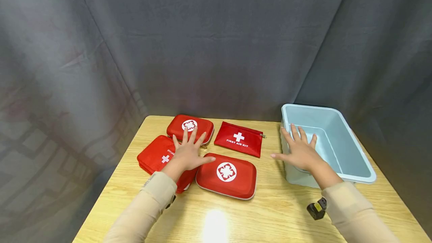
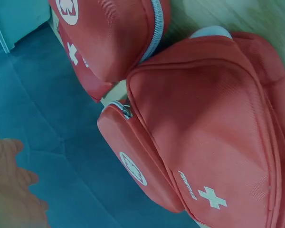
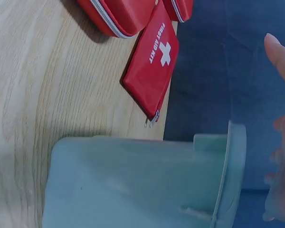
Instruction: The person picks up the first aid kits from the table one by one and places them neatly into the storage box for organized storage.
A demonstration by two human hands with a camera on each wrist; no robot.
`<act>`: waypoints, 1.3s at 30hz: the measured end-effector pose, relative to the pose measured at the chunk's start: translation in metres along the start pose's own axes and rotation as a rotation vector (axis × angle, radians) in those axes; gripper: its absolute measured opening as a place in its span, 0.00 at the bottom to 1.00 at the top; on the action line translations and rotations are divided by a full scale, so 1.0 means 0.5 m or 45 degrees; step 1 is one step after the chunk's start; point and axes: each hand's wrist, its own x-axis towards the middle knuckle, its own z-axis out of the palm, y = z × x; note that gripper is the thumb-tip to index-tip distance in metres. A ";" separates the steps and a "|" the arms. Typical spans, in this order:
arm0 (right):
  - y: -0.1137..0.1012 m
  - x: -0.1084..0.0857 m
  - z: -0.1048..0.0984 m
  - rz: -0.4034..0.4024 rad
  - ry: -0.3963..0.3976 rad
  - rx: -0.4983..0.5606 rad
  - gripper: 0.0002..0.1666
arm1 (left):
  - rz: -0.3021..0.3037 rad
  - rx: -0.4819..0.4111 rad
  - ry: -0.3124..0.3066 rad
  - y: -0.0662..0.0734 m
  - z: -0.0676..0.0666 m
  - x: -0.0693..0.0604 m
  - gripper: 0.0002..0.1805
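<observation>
The left hand [image 1: 189,153] is raised above the red kits, fingers spread apart and holding nothing; below it lies a soft red bag [image 1: 153,155], with a rear hard case [image 1: 204,126] and a front hard case [image 1: 239,171] just beside it; a flat red pouch [image 1: 239,140] lies to the right of the rear case; the right hand [image 1: 300,153], fingers likewise spread and holding nothing, is near the left rim of a pale blue bin [image 1: 356,149]; all the kits lie on the desk [image 1: 270,213], outside the bin.
</observation>
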 end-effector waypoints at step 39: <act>0.090 -0.066 -0.018 0.056 0.079 0.071 0.57 | -0.092 -0.031 0.004 -0.062 0.025 -0.041 0.50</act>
